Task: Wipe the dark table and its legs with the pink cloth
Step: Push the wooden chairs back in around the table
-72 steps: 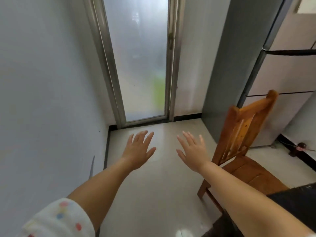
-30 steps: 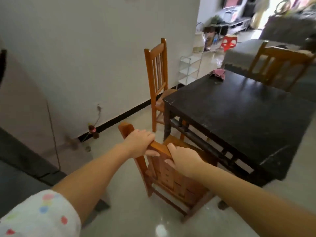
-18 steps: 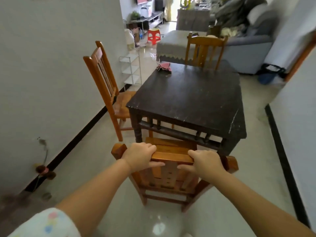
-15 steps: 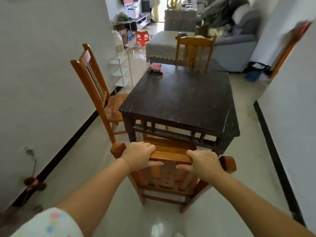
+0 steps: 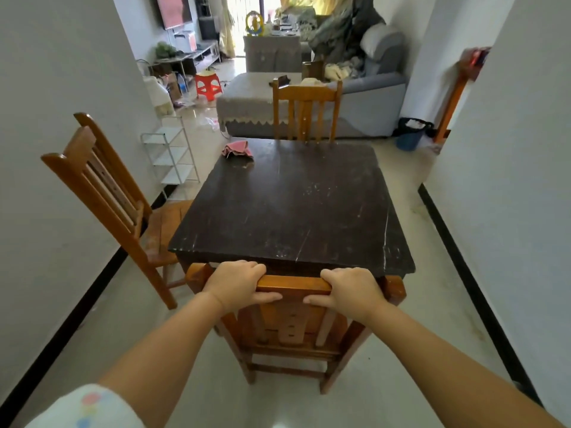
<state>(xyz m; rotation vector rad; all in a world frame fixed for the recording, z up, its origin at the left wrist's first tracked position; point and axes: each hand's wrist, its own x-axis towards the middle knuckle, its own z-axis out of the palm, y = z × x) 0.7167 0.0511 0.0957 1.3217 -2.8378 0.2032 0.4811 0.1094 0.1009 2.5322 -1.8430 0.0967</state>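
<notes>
The dark square table (image 5: 293, 205) stands straight ahead, its scuffed top bare except for the crumpled pink cloth (image 5: 237, 149) at the far left corner. Its legs are hidden behind a wooden chair (image 5: 293, 329) tucked against the near edge. My left hand (image 5: 236, 285) and my right hand (image 5: 349, 290) both grip the top rail of that chair's back, fingers curled over it and thumbs underneath. Both hands are well short of the cloth.
A second wooden chair (image 5: 105, 193) stands at the table's left side and a third (image 5: 306, 111) at the far side. White walls close in on both sides. A white wire rack (image 5: 171, 156), a grey sofa (image 5: 364, 97) and a blue bin (image 5: 409, 137) lie beyond.
I turned from the window, took hold of the chair's back with both hands, and brought it up against the near edge of the table.
</notes>
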